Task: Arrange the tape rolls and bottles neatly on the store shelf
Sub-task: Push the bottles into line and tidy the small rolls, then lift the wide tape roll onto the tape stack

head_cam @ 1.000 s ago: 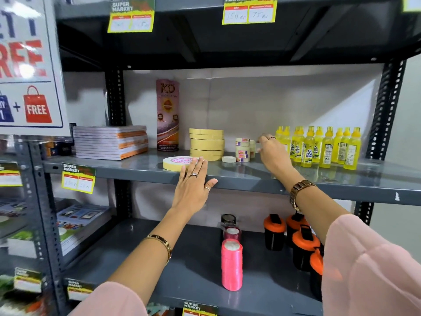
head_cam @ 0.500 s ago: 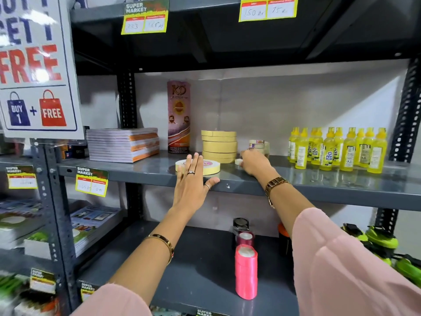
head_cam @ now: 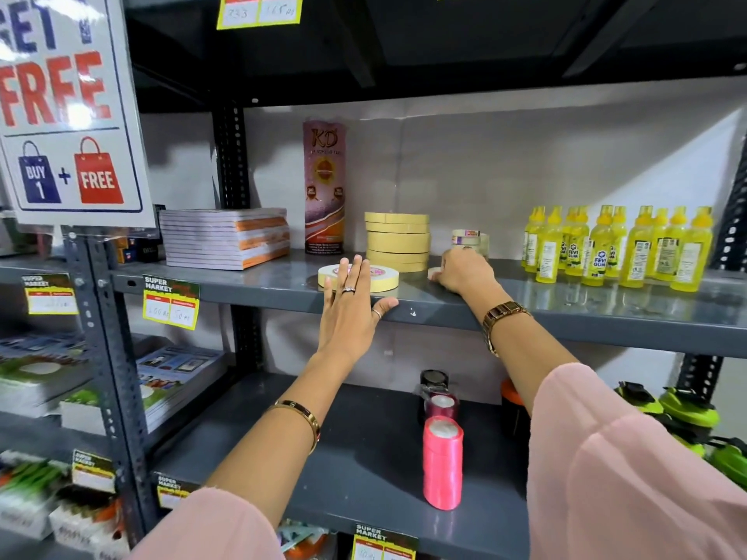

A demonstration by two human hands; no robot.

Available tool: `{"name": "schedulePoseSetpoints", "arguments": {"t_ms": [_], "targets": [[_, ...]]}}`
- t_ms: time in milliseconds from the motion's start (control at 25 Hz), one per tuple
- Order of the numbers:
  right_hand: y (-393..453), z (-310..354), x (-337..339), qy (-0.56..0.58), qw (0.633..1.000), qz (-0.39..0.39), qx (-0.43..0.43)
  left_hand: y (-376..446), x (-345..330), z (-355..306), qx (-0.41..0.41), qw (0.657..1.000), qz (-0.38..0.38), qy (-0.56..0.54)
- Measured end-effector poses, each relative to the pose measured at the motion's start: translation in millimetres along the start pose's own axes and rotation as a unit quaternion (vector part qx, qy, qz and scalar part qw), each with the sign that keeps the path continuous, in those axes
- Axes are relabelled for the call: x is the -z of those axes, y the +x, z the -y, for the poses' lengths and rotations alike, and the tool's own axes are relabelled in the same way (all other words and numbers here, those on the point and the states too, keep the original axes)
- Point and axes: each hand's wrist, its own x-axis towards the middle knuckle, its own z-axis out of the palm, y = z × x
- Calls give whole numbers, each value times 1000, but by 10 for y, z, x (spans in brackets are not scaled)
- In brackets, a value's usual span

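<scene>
On the grey middle shelf [head_cam: 606,317] a wide cream tape roll [head_cam: 384,276] lies flat near the front edge. My left hand [head_cam: 349,305] is flat and open, its fingertips resting on that roll and its thumb against the shelf lip. Behind it stands a stack of cream tape rolls [head_cam: 397,240]. My right hand [head_cam: 465,272] is curled down over a small white tape roll [head_cam: 433,272] that peeks out at its fingertips. Small labelled rolls [head_cam: 467,236] stand just behind that hand. Several yellow gum bottles [head_cam: 618,248] stand grouped at the right.
A tall KD tube [head_cam: 324,187] and a pile of notebooks [head_cam: 226,242] stand to the left on the same shelf. Below are a pink ribbon spool [head_cam: 442,462], darker spools [head_cam: 438,402] and green items [head_cam: 687,414]. A sale sign [head_cam: 68,107] hangs at upper left.
My right hand has left the yellow bottles and come left and down onto the small white roll. The left hand has stayed on the wide flat roll. The view has shifted closer.
</scene>
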Motion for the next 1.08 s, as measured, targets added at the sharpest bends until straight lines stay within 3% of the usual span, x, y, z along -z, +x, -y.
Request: {"name": "schedulePoseSetpoints", "arguments": {"t_ms": [320,560,760,960,1080], "targets": [[-157,-105,135,122,987,-55,-90,47,117,-18,-58,997,14,39],[-163,-79,249,327,927,-152,-106,91,96,14,-100,989,18,109],[12,-160,415,373,891,-237,-98,124,-2,55,-131,980,-1,152],[419,-383,409,308,924,-199,-107,83,-140,104,-130,978,-57,153],[565,-404,455,334,919,-166,-131,92,-158,114,-135,975,-80,156]]}}
